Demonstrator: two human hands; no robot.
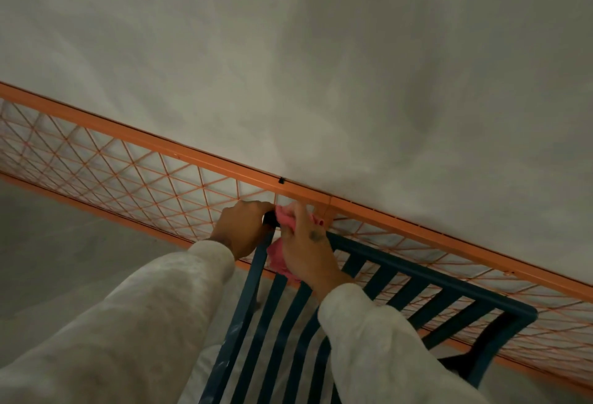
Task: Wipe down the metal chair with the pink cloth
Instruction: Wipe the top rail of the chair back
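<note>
The left hand (244,227) is closing around the far left corner of the metal chair (449,294), fingers curled over the dark frame there; that grip looks meant to brace the chair so it does not shift under the rubbing. Just to its right, the right hand (308,246) is clutching the pink cloth (276,257) against the same corner. The cloth is bunched into a wad, one part showing above the fingers and the rest hanging below the palm, so the fabric is wrapping the bar rather than lying flat on it. Bunching it this way probably gives more pressure on a narrow tube.

The chair is painted dark blue, built of a rounded tubular rim with flat parallel slats running toward the camera, smooth and slightly glossy. Pale smudges are showing on the near left rail, so that part likely needs wiping yet. The cloth looks soft and crumpled. Just beyond the chair an orange railing (160,146) of diagonal wire mesh is running across the scene, with a mottled grey wall (353,66) beyond. Both sleeves (160,307) are pale and fuzzy.
</note>
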